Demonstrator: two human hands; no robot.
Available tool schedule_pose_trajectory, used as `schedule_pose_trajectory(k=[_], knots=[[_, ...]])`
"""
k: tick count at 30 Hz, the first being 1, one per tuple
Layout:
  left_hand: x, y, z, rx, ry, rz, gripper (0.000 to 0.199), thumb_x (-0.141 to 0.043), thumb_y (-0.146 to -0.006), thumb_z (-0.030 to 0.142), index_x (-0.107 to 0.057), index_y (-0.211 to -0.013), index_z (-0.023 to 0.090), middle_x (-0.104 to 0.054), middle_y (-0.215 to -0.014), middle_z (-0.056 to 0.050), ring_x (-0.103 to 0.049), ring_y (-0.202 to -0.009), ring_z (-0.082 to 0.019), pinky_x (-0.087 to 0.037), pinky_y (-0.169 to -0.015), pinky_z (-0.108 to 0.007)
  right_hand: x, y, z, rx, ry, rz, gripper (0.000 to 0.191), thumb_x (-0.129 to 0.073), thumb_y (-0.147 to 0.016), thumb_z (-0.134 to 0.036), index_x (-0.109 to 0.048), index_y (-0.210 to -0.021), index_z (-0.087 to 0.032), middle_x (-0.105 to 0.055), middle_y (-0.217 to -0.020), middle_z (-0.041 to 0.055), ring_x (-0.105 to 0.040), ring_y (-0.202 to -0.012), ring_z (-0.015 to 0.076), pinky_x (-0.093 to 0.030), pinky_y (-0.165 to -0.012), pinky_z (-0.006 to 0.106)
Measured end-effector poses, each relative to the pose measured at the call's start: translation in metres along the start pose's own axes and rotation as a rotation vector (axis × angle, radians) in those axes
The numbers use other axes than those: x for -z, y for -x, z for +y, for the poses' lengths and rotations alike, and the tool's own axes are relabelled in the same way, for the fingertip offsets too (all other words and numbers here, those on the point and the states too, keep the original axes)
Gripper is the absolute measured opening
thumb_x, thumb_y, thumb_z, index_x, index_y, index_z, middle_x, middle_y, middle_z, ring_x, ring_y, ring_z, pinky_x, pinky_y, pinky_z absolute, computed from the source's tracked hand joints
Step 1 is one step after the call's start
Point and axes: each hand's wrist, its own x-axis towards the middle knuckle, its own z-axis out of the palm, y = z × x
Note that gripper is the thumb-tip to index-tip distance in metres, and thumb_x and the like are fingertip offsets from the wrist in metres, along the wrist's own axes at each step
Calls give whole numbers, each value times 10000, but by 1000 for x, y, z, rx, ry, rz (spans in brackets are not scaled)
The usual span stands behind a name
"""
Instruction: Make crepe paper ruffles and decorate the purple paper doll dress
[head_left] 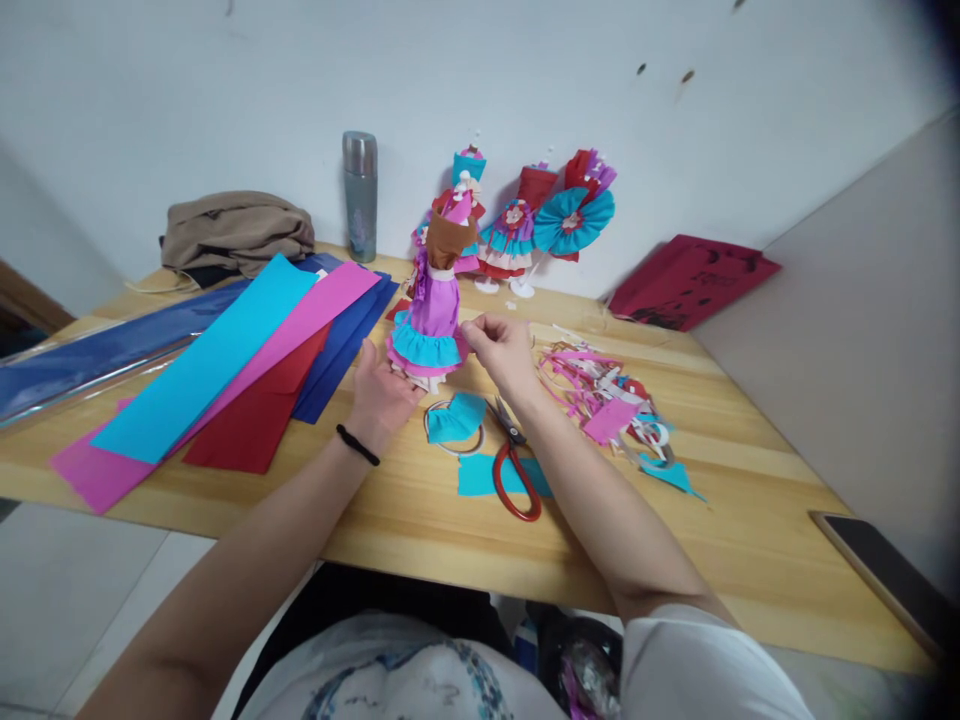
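I see left hand palm-up under hem of ruffled dress, over table; fingers half hidden, grip I cannot tell; right hand pinches skirt edge; dress looks light, soft, crushable; waist, I judge, safest hold.

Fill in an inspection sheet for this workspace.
Surface: wooden table, light-toned with visible grain.
Job's things: dressed figure with brown top, purple skirt and blue ruffle; red-handled scissors partly over a blue strip.
Clutter: scrap pile at right; coloured sheets at left.
Hands: left hand palm up under the hem; right hand at the skirt's right side.
Cables: pale cord by brown cloth; type unclear.
Surroundings: flask, more figures, magenta bag, phone.
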Motion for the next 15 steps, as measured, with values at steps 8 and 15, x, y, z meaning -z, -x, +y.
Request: schedule_pose_trajectory(k=[8,15], knots=[[-1,7,-4,-8,-86,54,415,-476,-993,559,-690,-1018,205,-749,-1136,-92,-590,-1306,-267,-423,-1162,-465,9,-3,2,-34,-15,-38,174,-556,-717,-373,-570,-662,-209,-531,-595,-12,-468,-567,136,-351,-540,266],[1,4,-8,13,-135,7,307,-538,-994,463,-708,-1011,209,-758,-1038,-58,-683,-1108,-217,-498,-1071,-404,13,-7,5,-240,82,14,199,-657,-738,-321,-588,-889,-208,-627,-725,2,-576,-640,159,-438,-592,280]])
